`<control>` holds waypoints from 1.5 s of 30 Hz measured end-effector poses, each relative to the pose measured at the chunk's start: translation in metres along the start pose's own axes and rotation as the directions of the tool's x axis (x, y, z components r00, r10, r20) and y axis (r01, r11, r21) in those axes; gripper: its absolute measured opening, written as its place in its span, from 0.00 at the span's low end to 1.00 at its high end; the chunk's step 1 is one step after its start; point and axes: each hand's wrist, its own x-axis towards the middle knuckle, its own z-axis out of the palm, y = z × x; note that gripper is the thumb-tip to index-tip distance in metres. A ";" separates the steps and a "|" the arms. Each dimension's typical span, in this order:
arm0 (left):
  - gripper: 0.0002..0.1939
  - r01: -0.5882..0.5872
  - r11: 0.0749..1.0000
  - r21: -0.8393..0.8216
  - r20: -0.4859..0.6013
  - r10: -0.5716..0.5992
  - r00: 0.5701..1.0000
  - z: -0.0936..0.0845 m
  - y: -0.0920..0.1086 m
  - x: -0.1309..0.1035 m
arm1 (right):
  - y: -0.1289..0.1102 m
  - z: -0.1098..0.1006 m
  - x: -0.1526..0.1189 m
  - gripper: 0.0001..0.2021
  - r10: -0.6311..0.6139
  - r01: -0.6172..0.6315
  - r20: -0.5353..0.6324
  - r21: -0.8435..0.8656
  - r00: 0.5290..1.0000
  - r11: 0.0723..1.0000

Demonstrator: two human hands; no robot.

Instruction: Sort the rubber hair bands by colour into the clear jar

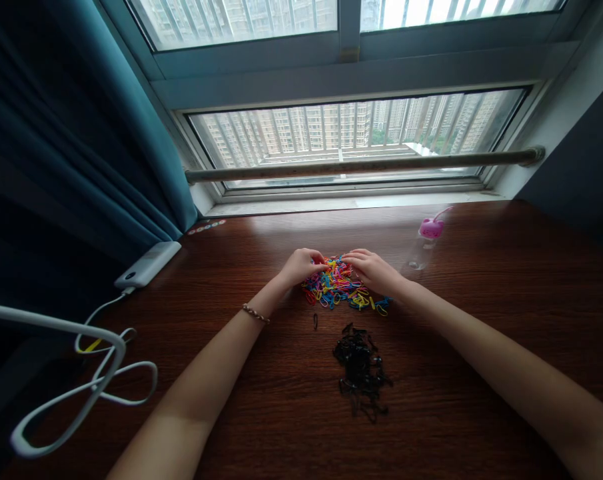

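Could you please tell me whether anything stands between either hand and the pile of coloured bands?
Nothing visible does: the left hand and right hand are both at the coloured bands, one on either side. The black pile and a single dark band lie nearer the wearer, not in between.

Window-side desk, daylight from ahead, dim corners.
Dark red-brown wood-grain tabletop (521,267) runs up to a pale sill (361,202); pale sheen along its far edge. Grey-blue window frame (276,75): two upper panes split by a mullion (349,27), one wide lower pane (301,130). Round metal rail (356,168) crosses in front of the lower pane. Outside: vertical bars, high-rise blocks (356,121), some greenery. Blue curtain (111,127) hangs left, folds going near-black. Right: white reveal (571,110), then shadowed grey-blue wall (591,167). Upper-right pane reads brightest.
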 end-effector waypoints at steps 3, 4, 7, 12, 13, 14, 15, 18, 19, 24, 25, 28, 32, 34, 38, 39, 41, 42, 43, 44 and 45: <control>0.11 -0.013 1.000 0.008 0.021 0.013 1.000 0.000 -0.001 -0.001 | 0.009 0.014 0.018 0.24 0.013 -0.009 0.098 -0.044 0.995 0.999; 0.11 -0.016 1.000 0.004 0.038 0.016 0.999 -0.001 -0.001 -0.001 | 0.011 0.017 0.022 0.24 0.026 -0.020 0.122 -0.052 0.992 0.998; 0.11 -0.017 0.999 -0.036 0.104 0.021 0.994 -0.006 -0.003 0.000 | 0.018 0.022 0.028 0.23 0.035 -0.027 0.153 -0.057 0.988 0.998; 0.10 0.000 0.995 -0.100 0.160 0.016 0.987 -0.012 -0.005 0.001 | 0.021 0.017 0.019 0.18 0.006 -0.005 0.093 -0.017 0.996 1.000; 0.10 0.003 0.994 -0.111 0.160 0.015 0.987 -0.013 -0.005 0.001 | 0.021 0.016 0.016 0.18 0.006 -0.005 0.082 -0.009 0.997 1.000; 0.11 0.007 0.993 -0.121 0.156 0.012 0.988 -0.013 -0.005 0.001 | 0.022 0.014 0.014 0.18 0.006 -0.006 0.073 -0.002 0.997 1.000; 0.12 0.010 0.991 -0.133 0.151 0.010 0.988 -0.014 -0.005 0.001 | 0.022 0.013 0.011 0.18 0.005 -0.005 0.066 0.006 0.998 1.000; 0.13 0.009 0.984 -0.177 0.136 0.016 0.991 -0.017 -0.003 0.001 | 0.024 0.009 0.006 0.18 0.013 -0.015 0.046 0.028 0.999 1.000; 0.13 0.004 0.981 -0.192 0.132 0.021 0.991 -0.019 -0.002 0.001 | 0.025 0.008 0.005 0.18 0.025 -0.026 0.037 0.032 0.999 0.999; 0.09 -0.031 0.971 -0.237 0.115 0.060 0.992 -0.025 0.005 0.001 | 0.030 0.002 0.000 0.15 0.129 -0.129 0.020 0.013 0.991 0.992; 0.09 -0.033 0.969 -0.243 0.108 0.061 0.992 -0.026 0.006 0.001 | 0.030 0.000 0.000 0.15 0.157 -0.157 0.022 0.007 0.987 0.988; 0.08 -0.022 0.960 -0.280 0.100 0.052 0.994 -0.027 0.009 0.000 | 0.027 -0.006 0.002 0.14 0.228 -0.228 0.019 -0.019 0.973 0.974; 0.10 -0.002 0.943 -0.332 0.122 0.045 0.991 -0.026 0.008 0.000 | 0.018 -0.010 0.007 0.12 0.274 -0.275 -0.018 -0.051 0.962 0.960; 0.11 0.005 0.938 -0.346 0.124 0.041 0.991 -0.025 0.007 -0.001 | 0.015 -0.009 0.008 0.12 0.302 -0.302 -0.006 -0.024 0.953 0.953; 0.12 0.001 0.938 -0.347 0.112 0.040 0.993 -0.025 0.006 -0.001 | 0.021 -0.007 0.005 0.13 0.375 -0.375 0.000 0.025 0.927 0.927; 0.13 -0.003 0.940 -0.341 0.106 0.041 0.994 -0.025 0.006 -0.001 | 0.024 -0.008 0.003 0.14 0.392 -0.392 -0.017 0.024 0.920 0.920; 0.13 -0.004 0.944 -0.330 0.094 0.037 0.995 -0.025 0.007 -0.001 | 0.029 -0.010 -0.001 0.13 0.417 -0.416 -0.055 0.022 0.907 0.909; 0.13 0.000 0.945 -0.328 0.091 0.031 0.995 -0.025 0.007 0.000 | 0.031 -0.011 -0.002 0.13 0.422 -0.421 -0.071 0.022 0.904 0.907; 0.13 0.006 0.944 -0.329 0.090 0.024 0.996 -0.025 0.008 0.000 | 0.032 -0.012 -0.003 0.13 0.420 -0.420 -0.081 0.026 0.904 0.907; 0.13 0.013 0.943 -0.331 0.092 0.018 0.996 -0.024 0.008 0.000 | 0.032 -0.013 -0.004 0.12 0.414 -0.413 -0.087 0.032 0.906 0.910; 0.13 0.017 0.942 -0.334 0.093 0.015 0.996 -0.023 0.008 0.000 | 0.032 -0.014 -0.005 0.12 0.401 -0.400 -0.086 0.038 0.912 0.916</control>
